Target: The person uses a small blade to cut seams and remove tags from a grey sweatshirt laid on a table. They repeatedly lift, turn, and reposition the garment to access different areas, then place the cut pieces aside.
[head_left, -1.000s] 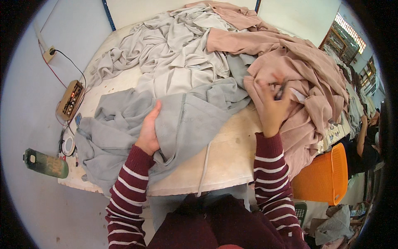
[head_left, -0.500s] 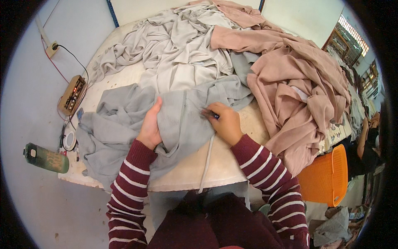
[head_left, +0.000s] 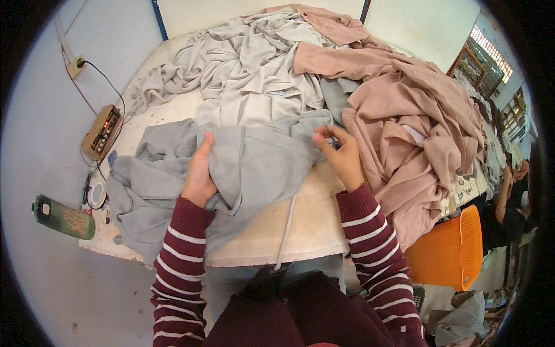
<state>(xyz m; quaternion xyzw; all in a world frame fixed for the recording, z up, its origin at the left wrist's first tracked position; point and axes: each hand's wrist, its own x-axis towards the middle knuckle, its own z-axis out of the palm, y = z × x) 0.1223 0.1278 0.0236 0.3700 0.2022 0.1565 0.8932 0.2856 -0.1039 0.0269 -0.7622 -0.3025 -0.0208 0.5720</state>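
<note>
A rumpled piece of grey cloth lies across the near part of the table, with a seam running through it. My left hand grips its left-middle part; the thumb shows, while the fingers are hidden under the fabric. At the right end of the cloth is my right hand, its thumb and forefinger bent together close to the edge. A small dark tool with a bluish part sits within that hand, mostly covered by the fingers, so its kind is unclear.
Pale grey cloth is heaped behind, with pinkish-brown cloth on the right. A control box with cables and a green bottle stand left. A white cord crosses the table's front. An orange basket is lower right.
My right hand has moved right and slightly away from me, from the middle of the grey cloth to its right end. My left hand has shifted slightly left with the cloth.
</note>
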